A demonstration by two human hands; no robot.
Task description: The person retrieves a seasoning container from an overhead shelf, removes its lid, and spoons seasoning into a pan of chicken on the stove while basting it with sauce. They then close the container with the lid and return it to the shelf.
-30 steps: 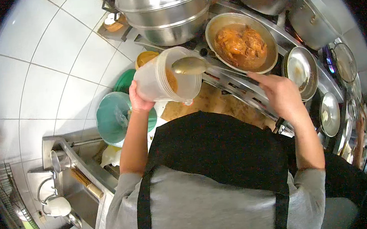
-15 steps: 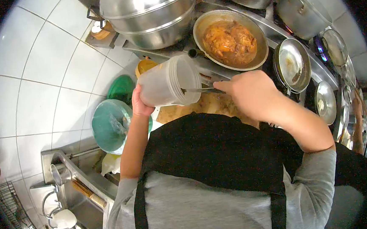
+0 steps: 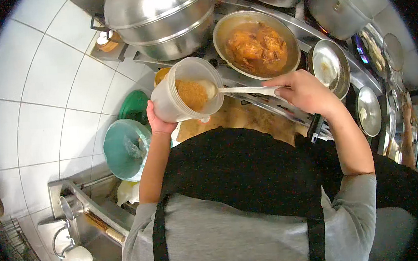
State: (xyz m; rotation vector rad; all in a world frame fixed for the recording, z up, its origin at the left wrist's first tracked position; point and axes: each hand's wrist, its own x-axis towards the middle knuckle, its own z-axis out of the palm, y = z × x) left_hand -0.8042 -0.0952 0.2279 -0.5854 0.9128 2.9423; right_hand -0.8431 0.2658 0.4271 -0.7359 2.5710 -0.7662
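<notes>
My left hand (image 3: 159,119) is wrapped around the side of a translucent plastic tub (image 3: 163,102), tilted so its open mouth faces right and up. Orange-brown powder (image 3: 190,94) lies inside. Between the fingers of my right hand (image 3: 308,92) is the handle of a pale spoon (image 3: 250,90), whose bowl dips into the tub at the powder. Just beyond the tub, a wide pan (image 3: 221,35) on the stove holds a large browned piece of food (image 3: 256,44) in brown sauce.
A big lidded steel pot (image 3: 174,43) stands at the back left. Stacked frying pans (image 3: 329,64) and a tall pot (image 3: 338,10) occupy the right. Below the tub is a wooden board (image 3: 237,121); a teal bin (image 3: 123,153) and a sink (image 3: 98,245) are at left.
The tub has tipped so its mouth and the powder show. My right hand has moved right and slightly down, the spoon now lying across the tub's rim. The whole view has shifted a little.
</notes>
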